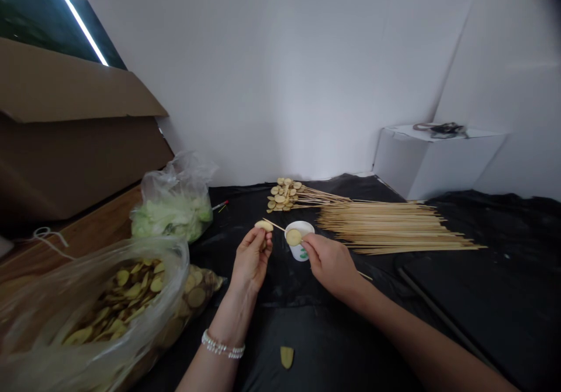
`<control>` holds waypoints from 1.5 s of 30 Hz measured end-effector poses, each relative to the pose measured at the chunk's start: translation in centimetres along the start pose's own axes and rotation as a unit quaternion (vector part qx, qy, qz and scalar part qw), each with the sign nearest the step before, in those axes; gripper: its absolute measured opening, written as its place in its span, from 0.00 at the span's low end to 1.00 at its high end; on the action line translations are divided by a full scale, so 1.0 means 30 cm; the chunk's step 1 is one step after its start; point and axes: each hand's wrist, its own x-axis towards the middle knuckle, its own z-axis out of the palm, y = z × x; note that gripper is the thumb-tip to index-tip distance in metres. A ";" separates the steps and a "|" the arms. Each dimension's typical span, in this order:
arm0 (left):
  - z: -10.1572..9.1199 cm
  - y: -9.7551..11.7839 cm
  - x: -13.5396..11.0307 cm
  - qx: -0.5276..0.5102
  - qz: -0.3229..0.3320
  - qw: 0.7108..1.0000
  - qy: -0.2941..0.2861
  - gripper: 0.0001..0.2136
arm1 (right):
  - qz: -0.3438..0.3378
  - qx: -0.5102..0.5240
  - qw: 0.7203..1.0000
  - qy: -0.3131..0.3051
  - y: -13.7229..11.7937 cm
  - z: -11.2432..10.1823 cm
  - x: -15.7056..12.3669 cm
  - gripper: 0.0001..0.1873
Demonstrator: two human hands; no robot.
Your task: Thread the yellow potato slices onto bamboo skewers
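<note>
My left hand [250, 263], wearing a beaded bracelet [223, 348] at the wrist, pinches a pale potato slice [264, 226] by its edge; more slice seems tucked under the fingers. My right hand [331, 263] grips a thin wooden skewer [274, 224], whose tip points left toward the held slice. On that skewer, just ahead of my right fingers, sits a round potato slice [294, 238]. The skewer's rear end shows beyond my right wrist. Behind and below the skewered slice stands a white paper cup [298, 255] with a green mark.
Bare skewers [394, 226] lie in a wide pile at right, beside skewers topped with potato slices [284, 196]. A plastic bag of slices [131, 298] and a bag of pale green vegetable [173, 214] are at left. One loose slice [287, 357] lies in front. A white box [403, 158] stands behind.
</note>
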 end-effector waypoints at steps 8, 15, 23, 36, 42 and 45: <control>-0.003 0.012 -0.007 0.012 -0.012 0.999 -0.034 0.03 | -0.006 -0.020 1.000 -0.023 -0.001 -0.004 0.002 0.14; -0.005 0.019 0.001 -0.020 -0.024 0.999 -0.028 0.05 | -0.006 -0.029 0.999 -0.021 -0.004 -0.013 0.001 0.15; -0.011 0.038 0.018 -0.058 -0.050 0.997 0.005 0.05 | -0.012 -0.052 0.998 -0.014 0.003 -0.024 -0.001 0.12; -0.014 0.056 0.027 -0.103 -0.098 0.990 0.023 0.06 | -0.038 -0.072 0.996 -0.026 -0.003 -0.029 -0.003 0.12; -0.012 0.055 0.026 -0.092 -0.082 0.992 0.018 0.06 | -0.034 -0.083 0.995 -0.032 -0.006 -0.029 -0.004 0.11; -0.015 0.053 0.026 -0.081 -0.068 0.994 0.013 0.06 | -0.036 -0.084 0.995 -0.032 -0.007 -0.032 -0.003 0.11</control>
